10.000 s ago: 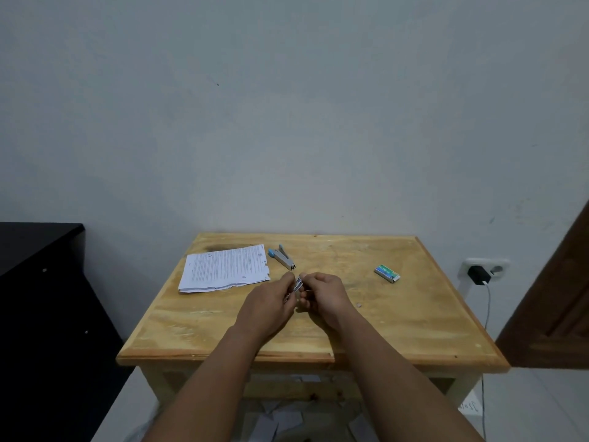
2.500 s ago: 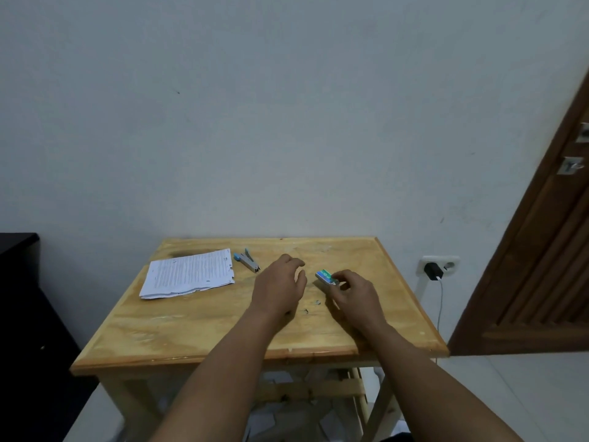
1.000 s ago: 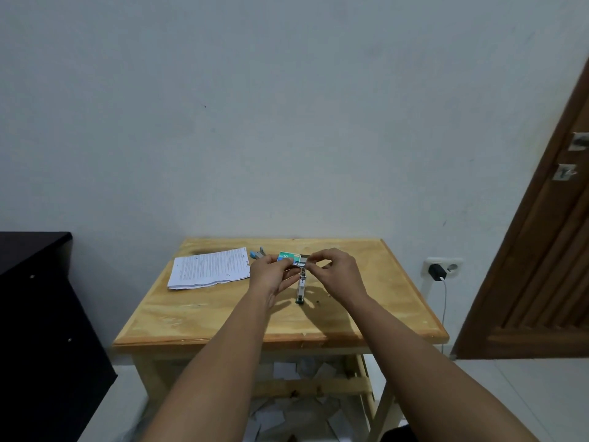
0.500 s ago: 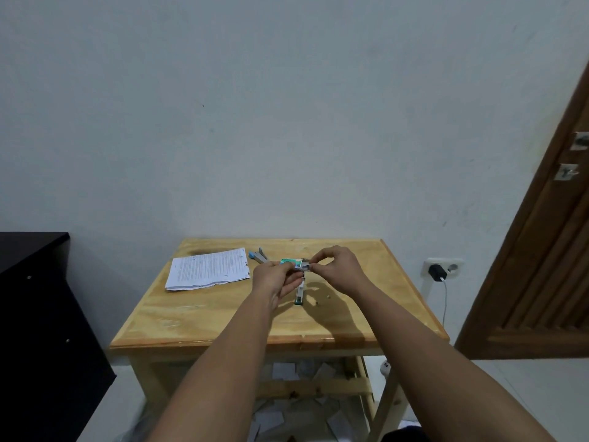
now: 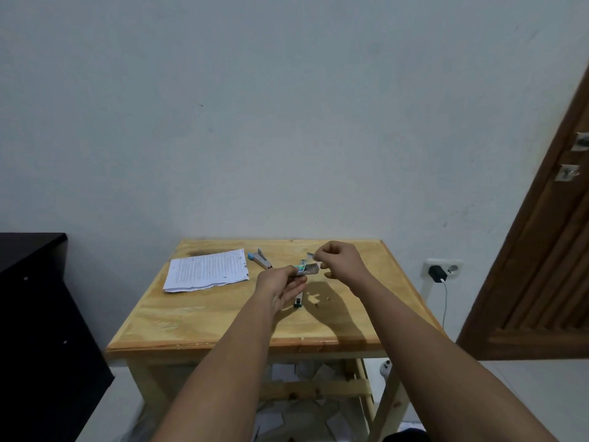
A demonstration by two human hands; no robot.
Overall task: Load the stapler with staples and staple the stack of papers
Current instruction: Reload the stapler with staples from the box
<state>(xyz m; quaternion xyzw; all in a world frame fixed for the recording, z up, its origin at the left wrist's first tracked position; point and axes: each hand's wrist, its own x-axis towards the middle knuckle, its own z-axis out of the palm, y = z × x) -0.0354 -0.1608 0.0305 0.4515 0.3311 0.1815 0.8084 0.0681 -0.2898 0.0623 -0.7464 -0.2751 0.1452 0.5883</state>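
Note:
My left hand (image 5: 280, 287) holds the small green staple box (image 5: 306, 268) above the middle of the wooden table (image 5: 197, 317), its inner tray slid out to the right. My right hand (image 5: 339, 260) pinches a small silvery strip of staples (image 5: 309, 256) just above the box. A long narrow metal stapler part (image 5: 298, 298) lies on the table under my left hand. The blue-and-grey stapler body (image 5: 259, 260) rests open at the back, beside the printed stack of papers (image 5: 207, 273) at the back left.
A few tiny bits (image 5: 318, 298) lie on the wood by the metal part. A black cabinet (image 5: 35, 314) stands left of the table. A wall socket with a charger (image 5: 438, 271) and a brown door (image 5: 541, 266) are on the right. Paper scraps (image 5: 302, 413) lie under the table.
My right hand has lifted up and right from the staple box, drawing out a strip of staples. My left hand still holds the box; its tray now shows slid out.

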